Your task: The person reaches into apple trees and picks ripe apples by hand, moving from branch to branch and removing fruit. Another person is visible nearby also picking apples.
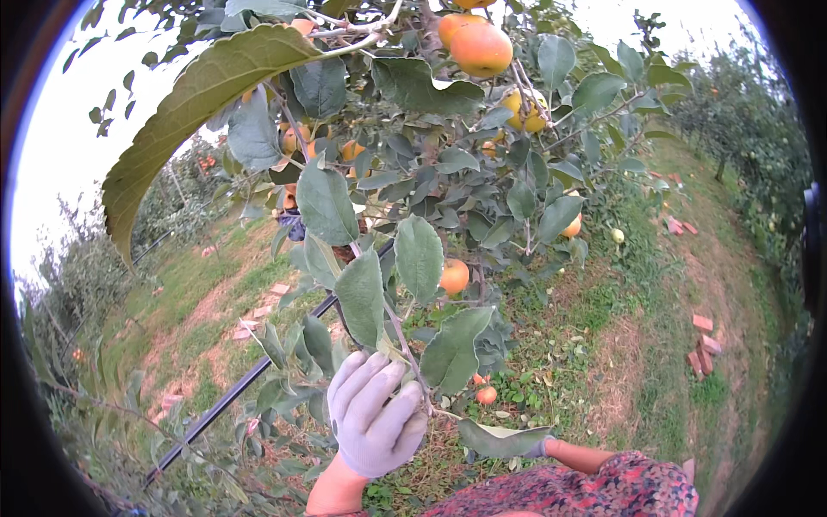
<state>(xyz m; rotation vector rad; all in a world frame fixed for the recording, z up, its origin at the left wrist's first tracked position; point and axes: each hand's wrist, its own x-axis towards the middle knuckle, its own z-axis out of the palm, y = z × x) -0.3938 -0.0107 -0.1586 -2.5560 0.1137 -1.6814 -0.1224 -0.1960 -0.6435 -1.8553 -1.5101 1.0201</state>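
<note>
My left hand [376,413], in a pale knit glove, is closed around a leafy apple branch [402,339] at the lower middle of the view. Its fingers curl over the stem and leaf bases, and part of the grip is hidden behind the glove. A broad green leaf [455,349] stands just right of the fingers. My right hand [537,448] is low on the right, mostly covered by a curled leaf [501,441]; what it holds, if anything, is hidden. Above the left hand, an orange apple [455,276] hangs among leaves.
More apples [481,50] hang at the top. A large leaf [200,97] arches close to the camera. A dark pipe [242,381] slants behind the branch at left. Fallen apples [486,395] lie on the ground. Bricks [703,349] sit on the grassy strip at right.
</note>
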